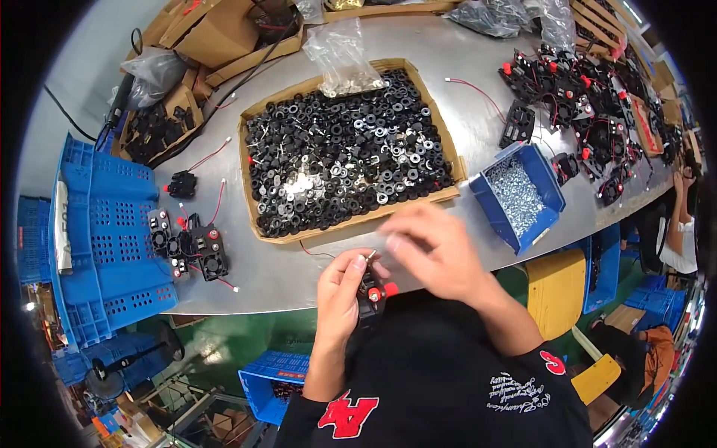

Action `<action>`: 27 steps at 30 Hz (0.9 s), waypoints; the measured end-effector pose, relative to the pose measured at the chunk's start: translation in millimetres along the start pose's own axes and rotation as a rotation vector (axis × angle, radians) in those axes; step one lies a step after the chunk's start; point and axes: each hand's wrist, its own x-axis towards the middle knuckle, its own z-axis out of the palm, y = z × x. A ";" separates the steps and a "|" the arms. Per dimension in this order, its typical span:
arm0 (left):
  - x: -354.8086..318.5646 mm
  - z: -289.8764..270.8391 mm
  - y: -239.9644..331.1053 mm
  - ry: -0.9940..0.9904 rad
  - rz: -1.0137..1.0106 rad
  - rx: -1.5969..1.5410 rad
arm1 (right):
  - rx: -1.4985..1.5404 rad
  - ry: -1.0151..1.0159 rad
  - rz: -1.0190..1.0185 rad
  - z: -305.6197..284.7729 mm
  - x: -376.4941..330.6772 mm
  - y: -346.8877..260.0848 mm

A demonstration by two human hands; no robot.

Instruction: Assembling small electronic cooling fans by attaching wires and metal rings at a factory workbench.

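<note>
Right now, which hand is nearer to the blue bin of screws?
Right. The right hand is just left of the blue bin; the left hand holds a black part farther left.

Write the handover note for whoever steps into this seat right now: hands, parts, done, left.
Left hand: grip closed on a small black fan part with red fittings, held just off the table edge.
Right hand: blurred, fingers pinched above the part near a small screw; whether it holds anything cannot be told.
Parts: cardboard tray of black washers and knobs straight ahead; blue bin of silver screws to the right.
Done: a few wired fan units lie at the left beside the blue crate.
Left: the piece in hand looks unfinished; a pile of wired units lies far right.
</note>
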 end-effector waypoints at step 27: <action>3.2 2.3 14.1 0.081 -0.073 -0.235 | -0.939 0.213 -0.058 0.7 92.8 25.9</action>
